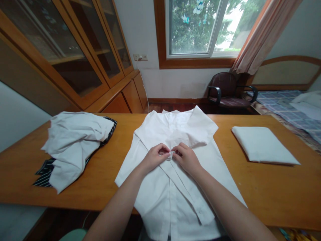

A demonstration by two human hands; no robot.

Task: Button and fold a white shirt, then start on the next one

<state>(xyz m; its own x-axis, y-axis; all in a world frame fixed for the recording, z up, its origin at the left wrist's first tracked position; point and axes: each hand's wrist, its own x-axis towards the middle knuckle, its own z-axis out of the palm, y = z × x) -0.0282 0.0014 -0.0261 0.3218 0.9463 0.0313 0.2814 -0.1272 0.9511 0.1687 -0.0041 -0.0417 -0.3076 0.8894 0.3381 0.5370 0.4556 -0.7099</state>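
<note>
A white shirt (175, 134) lies spread on the wooden table (107, 167), collar toward the far edge and its lower part hanging over the near edge. Both my hands meet at the shirt's front, about the middle. My left hand (154, 156) pinches the placket edge from the left. My right hand (187, 158) pinches the same spot from the right. A small fold of white cloth shows between their fingertips.
A loose heap of white and dark striped garments (72, 144) lies at the table's left. A folded white garment (263, 144) rests at the right. Behind the table stand a dark armchair (225, 90), a glass-fronted cabinet (75, 57) and a bed (296, 107).
</note>
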